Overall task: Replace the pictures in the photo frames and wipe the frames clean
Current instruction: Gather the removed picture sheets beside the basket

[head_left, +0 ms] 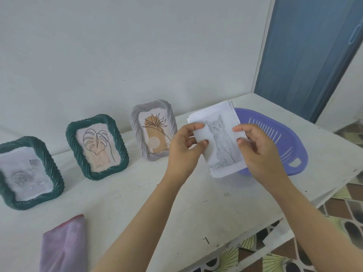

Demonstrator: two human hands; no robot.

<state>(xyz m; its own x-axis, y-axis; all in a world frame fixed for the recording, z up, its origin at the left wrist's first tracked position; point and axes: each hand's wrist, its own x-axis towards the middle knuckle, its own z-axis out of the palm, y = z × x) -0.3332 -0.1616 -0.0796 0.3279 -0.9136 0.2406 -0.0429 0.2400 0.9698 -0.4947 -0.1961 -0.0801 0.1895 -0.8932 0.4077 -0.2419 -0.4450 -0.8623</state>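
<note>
Held thing: thin stack of white paper prints, grey cat sketch on top (pixel 222 146), right of centre, long axis upright and leaning slightly left, partly over the lilac slotted plastic basket (pixel 284 138).
Left hand (pixel 184 142): thumb and curled fingers pinch the stack's left edge.
Right hand (pixel 255 148): pinches the right edge likewise.
Nearest frame: pale grey twisted-rope photo frame (pixel 135 122), standing just left of the left hand.
Other frames: dark green rope frame with leaf print (pixel 72 138), mid-left; dark green rope frame with rose print (pixel 57 173), far left.
Room: white tabletop (pixel 176 203) below the hands; folded pink-lilac cloth (pixel 62 246) at lower left, well apart.

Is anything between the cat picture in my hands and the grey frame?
Nothing lies on the table between them; only the left hand, holding the cat picture, overlaps the grey frame at its right edge. The frame still holds its flower print.
</note>
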